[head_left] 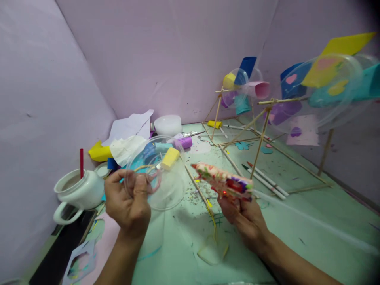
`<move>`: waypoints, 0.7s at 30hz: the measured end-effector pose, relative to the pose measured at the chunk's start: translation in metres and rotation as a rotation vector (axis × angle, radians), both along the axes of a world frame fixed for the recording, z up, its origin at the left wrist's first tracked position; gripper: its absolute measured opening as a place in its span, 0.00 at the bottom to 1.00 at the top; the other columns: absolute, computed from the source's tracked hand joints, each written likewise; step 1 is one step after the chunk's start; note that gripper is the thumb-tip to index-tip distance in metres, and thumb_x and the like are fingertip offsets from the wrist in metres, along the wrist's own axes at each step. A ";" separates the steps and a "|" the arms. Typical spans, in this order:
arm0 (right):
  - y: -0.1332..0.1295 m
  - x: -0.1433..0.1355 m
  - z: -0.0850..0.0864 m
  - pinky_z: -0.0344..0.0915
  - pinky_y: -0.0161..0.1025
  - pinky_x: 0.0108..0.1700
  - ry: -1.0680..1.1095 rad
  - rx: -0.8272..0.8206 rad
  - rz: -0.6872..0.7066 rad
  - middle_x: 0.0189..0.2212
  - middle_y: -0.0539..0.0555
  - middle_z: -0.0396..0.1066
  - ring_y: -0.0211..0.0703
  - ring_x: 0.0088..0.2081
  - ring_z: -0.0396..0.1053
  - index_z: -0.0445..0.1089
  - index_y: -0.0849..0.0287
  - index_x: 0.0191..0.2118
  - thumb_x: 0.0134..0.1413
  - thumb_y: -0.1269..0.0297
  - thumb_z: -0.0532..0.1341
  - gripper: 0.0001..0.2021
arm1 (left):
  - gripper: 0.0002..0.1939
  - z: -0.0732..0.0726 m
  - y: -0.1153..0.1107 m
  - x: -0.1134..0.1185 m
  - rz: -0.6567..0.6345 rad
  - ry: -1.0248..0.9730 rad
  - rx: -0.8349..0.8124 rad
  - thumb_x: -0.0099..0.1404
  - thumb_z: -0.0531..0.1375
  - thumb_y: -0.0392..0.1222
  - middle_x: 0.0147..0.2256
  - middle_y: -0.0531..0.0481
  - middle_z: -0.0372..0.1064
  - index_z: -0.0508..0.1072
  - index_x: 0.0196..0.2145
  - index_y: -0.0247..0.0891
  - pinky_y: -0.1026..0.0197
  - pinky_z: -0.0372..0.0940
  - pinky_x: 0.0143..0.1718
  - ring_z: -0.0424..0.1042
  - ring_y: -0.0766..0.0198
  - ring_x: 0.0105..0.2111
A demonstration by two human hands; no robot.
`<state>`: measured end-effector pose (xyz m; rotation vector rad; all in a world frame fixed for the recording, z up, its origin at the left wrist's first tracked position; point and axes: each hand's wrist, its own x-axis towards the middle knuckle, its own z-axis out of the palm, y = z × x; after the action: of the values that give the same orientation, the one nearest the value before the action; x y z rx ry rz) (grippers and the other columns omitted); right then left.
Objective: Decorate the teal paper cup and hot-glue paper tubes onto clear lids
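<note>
My left hand (129, 198) pinches the rim of a clear round plastic lid (172, 194), thumb in front, and holds it up over the table. Next to the lid's upper part shows a small yellow paper roll (170, 159); I cannot tell whether it touches the lid. In my right hand (245, 217) is a glue gun (224, 180) with a colourful patterned body and a small red light. Its nozzle points left toward the lid, apart from it. A clear glue stick (311, 223) sticks out of its back.
Stick frames (261, 138) bear wheels of clear lids and coloured paper (332, 87) at the right. Coloured pencils (267, 182) lie near them. On the left stands a white teapot-like pot (80, 194) with a red stick. Paper scraps (124, 148) and a white bowl (168, 125) are behind.
</note>
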<state>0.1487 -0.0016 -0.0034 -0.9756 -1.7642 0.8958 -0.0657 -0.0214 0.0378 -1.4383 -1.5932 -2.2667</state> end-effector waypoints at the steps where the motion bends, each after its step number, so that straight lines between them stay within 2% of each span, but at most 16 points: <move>1: 0.002 0.001 0.000 0.51 0.35 0.19 0.079 -0.044 -0.033 0.14 0.46 0.52 0.36 0.17 0.52 0.56 0.55 0.20 0.59 0.54 0.52 0.18 | 0.10 0.004 0.001 -0.003 -0.016 -0.080 -0.012 0.56 0.58 0.34 0.21 0.57 0.69 0.60 0.35 0.39 0.68 0.56 0.12 0.65 0.70 0.14; 4: 0.006 0.000 0.003 0.51 0.35 0.19 0.183 -0.116 -0.091 0.12 0.45 0.51 0.36 0.16 0.51 0.54 0.54 0.18 0.58 0.50 0.52 0.21 | 0.08 0.010 0.003 -0.006 -0.041 -0.217 -0.049 0.53 0.55 0.33 0.20 0.56 0.69 0.59 0.32 0.39 0.69 0.52 0.10 0.63 0.70 0.12; 7: 0.003 -0.002 0.007 0.56 0.36 0.22 0.044 -0.097 -0.011 0.14 0.48 0.56 0.39 0.19 0.56 0.58 0.55 0.19 0.56 0.50 0.54 0.19 | 0.08 0.007 0.003 -0.002 -0.079 -0.261 -0.086 0.52 0.55 0.34 0.19 0.58 0.67 0.60 0.31 0.39 0.69 0.54 0.11 0.61 0.71 0.11; 11: -0.003 -0.002 0.002 0.57 0.36 0.25 -0.116 -0.114 0.078 0.17 0.49 0.59 0.42 0.23 0.60 0.60 0.55 0.23 0.56 0.51 0.52 0.17 | 0.07 -0.004 0.002 0.004 -0.083 -0.149 -0.127 0.57 0.57 0.38 0.20 0.58 0.66 0.62 0.34 0.38 0.69 0.53 0.12 0.57 0.74 0.11; 16: -0.004 -0.002 -0.004 0.55 0.36 0.24 -0.249 -0.134 0.083 0.19 0.49 0.58 0.40 0.22 0.58 0.59 0.57 0.24 0.57 0.51 0.49 0.17 | 0.08 -0.017 0.001 0.008 -0.049 -0.018 -0.184 0.61 0.57 0.41 0.23 0.57 0.66 0.63 0.38 0.38 0.67 0.60 0.19 0.65 0.71 0.18; 21: -0.002 -0.003 -0.002 0.57 0.36 0.27 -0.266 -0.115 0.105 0.22 0.49 0.61 0.40 0.24 0.59 0.61 0.58 0.28 0.58 0.54 0.48 0.15 | 0.07 -0.018 -0.004 0.015 -0.003 0.089 -0.197 0.63 0.56 0.41 0.22 0.57 0.66 0.64 0.39 0.39 0.66 0.63 0.21 0.69 0.68 0.20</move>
<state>0.1456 -0.0035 -0.0058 -1.1265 -2.0215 0.9783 -0.0506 -0.0251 0.0197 -1.5596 -1.8314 -2.0642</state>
